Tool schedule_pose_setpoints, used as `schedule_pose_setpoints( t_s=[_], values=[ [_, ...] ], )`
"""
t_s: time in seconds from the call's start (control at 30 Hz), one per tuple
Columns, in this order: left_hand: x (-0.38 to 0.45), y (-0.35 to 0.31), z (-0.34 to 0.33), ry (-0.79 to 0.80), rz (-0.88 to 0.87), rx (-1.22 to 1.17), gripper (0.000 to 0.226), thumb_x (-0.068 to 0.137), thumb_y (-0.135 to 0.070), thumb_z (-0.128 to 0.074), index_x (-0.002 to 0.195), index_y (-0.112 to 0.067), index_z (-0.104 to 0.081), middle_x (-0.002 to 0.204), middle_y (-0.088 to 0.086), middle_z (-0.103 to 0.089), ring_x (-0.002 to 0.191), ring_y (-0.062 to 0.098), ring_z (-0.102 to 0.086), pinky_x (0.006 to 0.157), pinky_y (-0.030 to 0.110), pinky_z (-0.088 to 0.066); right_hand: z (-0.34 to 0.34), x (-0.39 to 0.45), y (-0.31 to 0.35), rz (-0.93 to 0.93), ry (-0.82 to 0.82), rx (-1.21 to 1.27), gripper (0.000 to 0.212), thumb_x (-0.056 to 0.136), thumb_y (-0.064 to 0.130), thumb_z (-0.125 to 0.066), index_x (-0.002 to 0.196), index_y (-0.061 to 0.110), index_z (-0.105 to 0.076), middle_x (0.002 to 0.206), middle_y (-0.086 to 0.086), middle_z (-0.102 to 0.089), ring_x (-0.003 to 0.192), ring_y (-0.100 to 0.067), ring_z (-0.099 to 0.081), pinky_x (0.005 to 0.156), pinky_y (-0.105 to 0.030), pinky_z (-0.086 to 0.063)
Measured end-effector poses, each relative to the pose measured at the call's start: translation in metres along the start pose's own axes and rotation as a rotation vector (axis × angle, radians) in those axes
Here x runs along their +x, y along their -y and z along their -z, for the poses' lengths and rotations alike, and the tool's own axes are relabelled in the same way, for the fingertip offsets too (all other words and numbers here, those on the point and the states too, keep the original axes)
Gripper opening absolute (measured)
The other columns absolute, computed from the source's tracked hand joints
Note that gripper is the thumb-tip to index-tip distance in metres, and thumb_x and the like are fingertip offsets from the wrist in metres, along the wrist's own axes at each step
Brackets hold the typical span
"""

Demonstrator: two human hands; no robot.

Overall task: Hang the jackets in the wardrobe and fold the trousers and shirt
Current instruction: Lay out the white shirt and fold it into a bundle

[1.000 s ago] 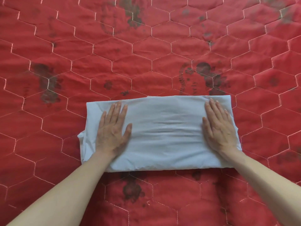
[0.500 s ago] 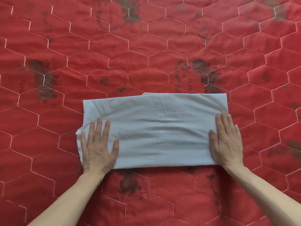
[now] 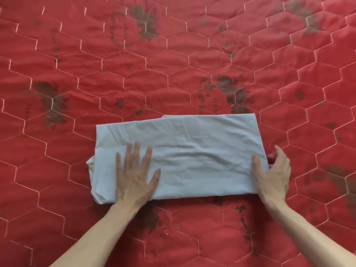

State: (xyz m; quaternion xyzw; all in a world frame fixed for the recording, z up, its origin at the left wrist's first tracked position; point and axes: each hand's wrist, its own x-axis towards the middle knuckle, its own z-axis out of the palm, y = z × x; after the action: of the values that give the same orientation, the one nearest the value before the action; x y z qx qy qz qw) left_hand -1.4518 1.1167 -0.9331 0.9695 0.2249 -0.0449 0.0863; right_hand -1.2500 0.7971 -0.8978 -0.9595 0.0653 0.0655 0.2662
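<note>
While the folded pale-blue garment is lying as a wide rectangle on the red quilted bedspread, it is being pressed down near its left end by the left hand, whose fingers are being held straight and spread flat. Its right edge is being gripped by the right hand, with the thumb laid on top and the fingers curled round the side.
</note>
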Motion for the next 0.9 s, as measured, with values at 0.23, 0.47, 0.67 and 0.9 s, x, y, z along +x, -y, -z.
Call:
schedule_pose_setpoints(
  t_s=[0.23, 0.47, 0.67, 0.9],
  values=[
    [0.024, -0.117, -0.013, 0.062, -0.342, -0.09, 0.072, 0.102, -0.053, -0.037, 0.166, -0.023, -0.022, 0.174, 0.007, -0.01, 0.161, 0.026, -0.003, 0.128, 0.052, -0.008, 0.015, 0.009, 0.026, -0.219, 0.273, -0.024, 0.05, 0.08, 0.063, -0.068, 0.108, 0.024, -0.053, 0.091, 0.004, -0.066, 0.09, -0.03, -0.065, 0.081, -0.044, -0.05],
    [0.024, -0.128, -0.009, 0.228, -0.333, -0.053, 0.072, 0.104, -0.059, -0.014, 0.166, -0.029, 0.006, 0.173, 0.001, 0.019, 0.157, 0.02, 0.025, 0.128, 0.047, 0.012, 0.029, -0.003, 0.052, -0.043, 0.349, -0.074, 0.019, 0.094, 0.033, -0.058, 0.103, 0.017, -0.055, 0.09, -0.005, -0.068, 0.086, -0.037, -0.064, 0.079, -0.052, -0.053],
    [0.021, -0.116, 0.026, 0.238, -0.036, -0.842, 0.051, 0.11, -0.035, -0.045, 0.16, -0.026, -0.039, 0.166, -0.008, -0.035, 0.155, 0.0, -0.019, 0.129, 0.032, -0.015, 0.029, -0.053, 0.116, 0.247, 0.228, -0.307, 0.054, 0.099, 0.024, -0.053, 0.151, 0.021, -0.039, 0.091, -0.023, -0.07, 0.085, -0.05, -0.066, 0.07, -0.044, -0.036],
    [0.024, -0.084, 0.078, 0.29, 0.589, -1.577, 0.041, 0.112, -0.044, -0.033, 0.148, -0.034, -0.05, 0.113, -0.002, -0.076, 0.098, 0.009, -0.075, 0.079, 0.018, -0.056, -0.009, -0.118, 0.197, 0.407, 0.347, -0.327, 0.071, 0.098, 0.021, -0.049, 0.164, 0.019, -0.02, 0.095, -0.011, -0.07, 0.092, -0.04, -0.07, 0.07, -0.039, -0.038]
  ],
)
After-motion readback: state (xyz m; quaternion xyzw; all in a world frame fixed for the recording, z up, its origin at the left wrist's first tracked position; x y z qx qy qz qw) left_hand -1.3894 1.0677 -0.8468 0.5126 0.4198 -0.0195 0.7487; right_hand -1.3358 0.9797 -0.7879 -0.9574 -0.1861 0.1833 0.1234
